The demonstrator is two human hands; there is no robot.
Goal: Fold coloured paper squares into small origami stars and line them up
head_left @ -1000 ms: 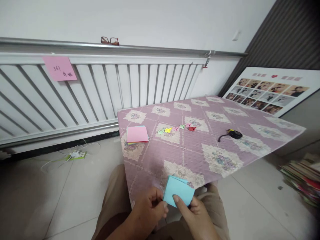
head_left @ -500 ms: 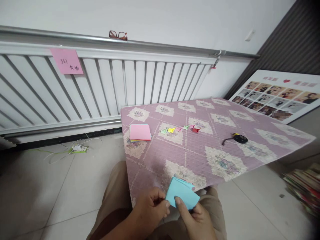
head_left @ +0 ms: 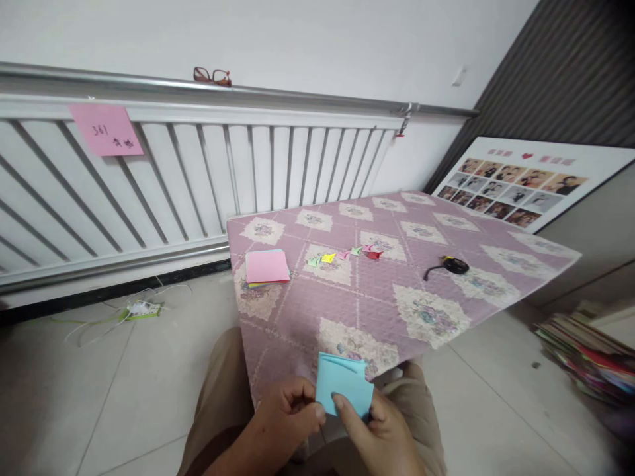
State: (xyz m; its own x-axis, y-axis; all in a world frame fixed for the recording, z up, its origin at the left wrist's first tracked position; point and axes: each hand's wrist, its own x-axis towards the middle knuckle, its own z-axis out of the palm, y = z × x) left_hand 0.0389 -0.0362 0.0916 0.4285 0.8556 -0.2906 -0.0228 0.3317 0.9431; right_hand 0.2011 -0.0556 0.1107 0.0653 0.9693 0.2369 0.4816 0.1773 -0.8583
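Head view: two bare hands hold folded paper low at the near edge of a cloth-covered bench (head_left: 377, 311). The right hand (head_left: 380, 433) has a closed grip on light-blue paper (head_left: 342, 390), its thumb flat on the front face and its fingers behind. Matte and thin, the paper is doubled into a squarish packet, its layers parting slightly along the upper edge. Just left of that grip, the left hand (head_left: 288, 416) is curled, thumb and forefinger close together at the packet's lower left edge; whether they pinch it cannot be told.

Ahead of the grip, the bench's mauve cloth carries cream diamonds filled with flowers. Ahead and to the left lies a stack of square papers (head_left: 266, 266), smooth pink on top, other colours peeking out underneath. Straight ahead of the grip runs an uneven row of small, pointed folded-paper pieces (head_left: 328, 258) in green, yellow, pink and red. Ahead and to the right sits a rounded black object (head_left: 455, 266) with a thin strap. Well beyond the grip stands a ribbed white radiator (head_left: 280, 165).
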